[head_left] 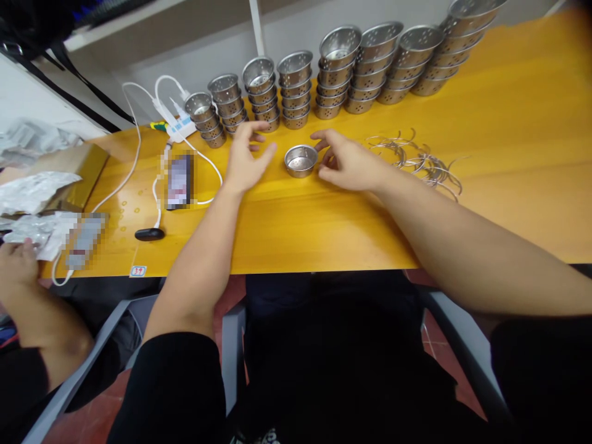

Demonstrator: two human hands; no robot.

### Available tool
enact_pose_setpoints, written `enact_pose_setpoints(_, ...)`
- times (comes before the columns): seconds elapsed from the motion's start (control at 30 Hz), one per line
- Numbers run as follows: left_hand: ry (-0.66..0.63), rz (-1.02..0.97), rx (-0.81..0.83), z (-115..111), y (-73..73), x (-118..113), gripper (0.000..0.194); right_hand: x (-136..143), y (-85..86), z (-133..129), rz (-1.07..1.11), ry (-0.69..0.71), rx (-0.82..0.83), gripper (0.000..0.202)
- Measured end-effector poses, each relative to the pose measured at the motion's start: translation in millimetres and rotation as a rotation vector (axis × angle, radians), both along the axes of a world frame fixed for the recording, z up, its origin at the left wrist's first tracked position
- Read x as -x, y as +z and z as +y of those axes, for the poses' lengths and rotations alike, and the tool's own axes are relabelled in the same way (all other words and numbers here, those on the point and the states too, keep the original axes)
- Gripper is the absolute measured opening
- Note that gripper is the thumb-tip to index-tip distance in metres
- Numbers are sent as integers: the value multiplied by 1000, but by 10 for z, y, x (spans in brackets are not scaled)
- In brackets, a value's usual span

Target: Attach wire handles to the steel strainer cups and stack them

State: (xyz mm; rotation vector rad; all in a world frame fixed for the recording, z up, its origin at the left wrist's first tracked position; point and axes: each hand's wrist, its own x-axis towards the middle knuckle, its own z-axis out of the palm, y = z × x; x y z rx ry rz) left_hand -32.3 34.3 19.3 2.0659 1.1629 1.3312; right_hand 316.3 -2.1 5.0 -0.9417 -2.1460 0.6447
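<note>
Single cup: one small, shallow metal cup (300, 168) sits upright on the yellow table (300, 240), between the two hands; its open top faces up, so the inside shows.
Left hand: the left hand (248, 159) hovers left of the cup, apart from it, thumb and fingers spread, holding nothing.
Right hand: the right hand (346, 161) is just right of the cup, fingers curved and parted, pinching nothing; whether a fingertip brushes the rim, I cannot tell. Placed like this, the hands leave the cup resting on the table alone.
Stacked cups: stacks of perforated metal cups (296, 91) stand in a row along the far side, each cup nested in the one below, likely to save room and keep the near side usable.
Wires: thin curved metal wires (428, 165) lie in a loose tangle beyond the right forearm, probably put there to stay within reach.
Far left: a white power strip (182, 128) feeds white cables; a phone (179, 182) lies nearer, seemingly close by for charging.
Left edge: another person's hand (18, 262) rests near crumpled plastic wrapping (34, 228).
</note>
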Motion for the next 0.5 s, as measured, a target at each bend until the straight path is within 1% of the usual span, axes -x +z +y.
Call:
enact_pose_setpoints(0.03,118,-70,-54,84,60,107,105,1,24,-14,-2,6,7,90)
enact_pose_setpoints(0.07,188,-103,-68,177,113,227,104,4,50,-30,-11,9,10,86)
enact_pose_setpoints(0.1,257,-137,-76,272,158,358,113,10,77,-46,-26,7,10,78)
enact_pose_setpoints(0.13,368,-211,-83,361,196,497,126,19,101,-62,-46,0,8,68)
enact_pose_setpoints(0.17,460,-271,-80,442,229,640,133,29,120,-75,-67,-15,5,57)
enact_pose_setpoints(0.2,516,-268,-92,511,259,786,131,39,133,-84,-84,-36,3,48)
enact_pose_setpoints(0.23,548,-216,-119,572,288,932,120,50,139,-89,-93,-61,3,41)
enact_pose_setpoints(0.3,598,-74,-221,692,342,1219,90,63,133,-85,-94,-114,9,35)
enact_pose_setpoints(0.33,621,-14,-255,764,368,1360,82,66,123,-76,-89,-137,12,34)
enact_pose_setpoints(0.37,684,-12,-221,850,391,1498,85,65,110,-64,-85,-158,14,34)
enact_pose_setpoints(0.4,703,-19,-150,949,410,1632,92,62,96,-51,-81,-173,15,33)
enact_pose_setpoints(0.47,650,-55,-73,1171,427,1879,115,53,71,-23,-77,-194,19,33)
enact_pose_setpoints(0.5,596,-68,-46,1277,424,1982,127,48,61,-12,-77,-202,22,34)
